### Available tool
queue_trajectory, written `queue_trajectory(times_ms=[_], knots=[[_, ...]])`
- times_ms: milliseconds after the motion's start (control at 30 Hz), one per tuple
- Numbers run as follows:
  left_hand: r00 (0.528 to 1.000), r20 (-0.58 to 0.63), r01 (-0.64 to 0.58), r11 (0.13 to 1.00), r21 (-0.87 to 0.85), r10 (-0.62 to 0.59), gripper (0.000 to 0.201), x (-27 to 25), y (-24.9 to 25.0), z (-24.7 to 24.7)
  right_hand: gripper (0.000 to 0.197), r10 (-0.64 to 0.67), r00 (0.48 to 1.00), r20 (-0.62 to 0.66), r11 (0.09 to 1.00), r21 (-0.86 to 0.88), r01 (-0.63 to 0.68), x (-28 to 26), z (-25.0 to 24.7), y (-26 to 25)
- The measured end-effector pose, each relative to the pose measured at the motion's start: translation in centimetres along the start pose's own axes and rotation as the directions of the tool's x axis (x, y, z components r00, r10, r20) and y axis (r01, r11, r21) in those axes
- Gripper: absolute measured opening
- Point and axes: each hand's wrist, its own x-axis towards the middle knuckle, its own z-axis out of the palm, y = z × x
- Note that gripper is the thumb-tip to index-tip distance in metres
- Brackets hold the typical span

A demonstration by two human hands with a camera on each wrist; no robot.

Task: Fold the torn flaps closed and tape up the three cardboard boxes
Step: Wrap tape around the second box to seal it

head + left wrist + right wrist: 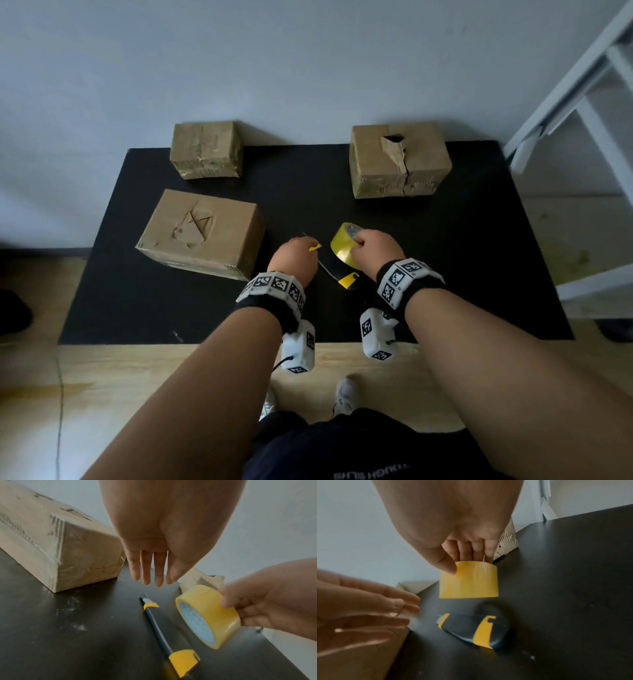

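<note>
Right hand: I am gripping the yellow tape roll (pixel 207 615) with my right hand (pixel 373 248), thumb on the outer face and fingers over the top, holding it just above the black tabletop (pixel 479 257).
Left hand: my left hand (pixel 293 258) is hovering with fingers straight and relaxed, holding nothing, over the front end of the utility knife (pixel 164 631).
Knife: it is lying flat on the tabletop between my hands, untouched.
Near left box: the box nearest me (pixel 202 233) is showing a torn patch on top, its flaps roughly down; I am seeing no fresh tape across it.
Far right box: the right-hand box (pixel 399 159) is gaping with a dark hole and crumpled flaps.
Far left box: the small far box (pixel 205 149) is looking closed, though its old tape is wrinkled.
Progress: I am judging this as the very start, with all three boxes left to fold and tape.
</note>
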Motion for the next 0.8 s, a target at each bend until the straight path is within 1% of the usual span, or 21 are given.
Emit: queue_trajectory(times_ms=[100, 200, 267, 333, 367, 500, 567, 600, 733, 800], knots=[[0.998, -0.059, 0.011, 0.992, -0.122, -0.019, 0.032, -0.3, 0.7, -0.9, 0.027, -0.026, 0.998, -0.049, 0.989, 0.146, 0.033, 0.0, -1.0, -1.0], [0.998, -0.052, 0.027, 0.963, -0.269, -0.042, 0.03, -0.1, 1.2, -1.6, 0.021, -0.038, 0.997, -0.063, 0.949, 0.309, 0.055, -0.2, -1.8, -2.2], [0.996, -0.062, 0.037, 0.918, -0.396, -0.066, 0.034, 0.0, 1.5, -1.9, 0.024, -0.045, 0.998, -0.035, 0.922, 0.382, 0.055, -0.4, -2.4, -2.8], [0.991, -0.088, 0.04, 0.851, -0.524, -0.101, 0.037, -0.2, 1.9, -2.3, 0.025, -0.075, 0.997, 0.014, 0.921, 0.383, 0.064, -0.3, -2.9, -3.2], [0.99, -0.095, 0.039, 0.831, -0.555, -0.109, 0.037, -0.2, 2.1, -2.5, 0.024, -0.073, 0.997, 0.026, 0.914, 0.403, 0.057, -0.3, -3.0, -3.4], [0.995, -0.075, 0.016, 0.821, -0.571, -0.071, 0.033, -0.7, 2.5, -3.2, 0.015, -0.019, 0.997, 0.078, 0.834, 0.551, -0.028, -0.7, -3.3, -3.4], [0.997, -0.062, 0.008, 0.816, -0.578, -0.054, 0.032, -0.9, 2.7, -3.3, 0.015, 0.046, 0.993, 0.108, 0.763, 0.638, -0.105, -1.0, -3.4, -3.3], [0.997, -0.059, 0.005, 0.813, -0.582, -0.049, 0.032, -0.9, 2.8, -3.4, 0.014, 0.062, 0.992, 0.114, 0.735, 0.667, -0.122, -1.2, -3.3, -3.0], [0.998, -0.044, 0.017, 0.799, -0.601, -0.054, 0.032, -0.8, 3.0, -3.3, 0.021, 0.008, 0.995, 0.102, 0.713, 0.697, -0.077, -1.4, -3.4, -2.2], [0.998, -0.046, 0.014, 0.793, -0.609, -0.053, 0.033, -0.7, 3.0, -3.4, 0.021, -0.018, 0.995, 0.095, 0.74, 0.67, -0.051, -1.7, -3.8, -2.4]])
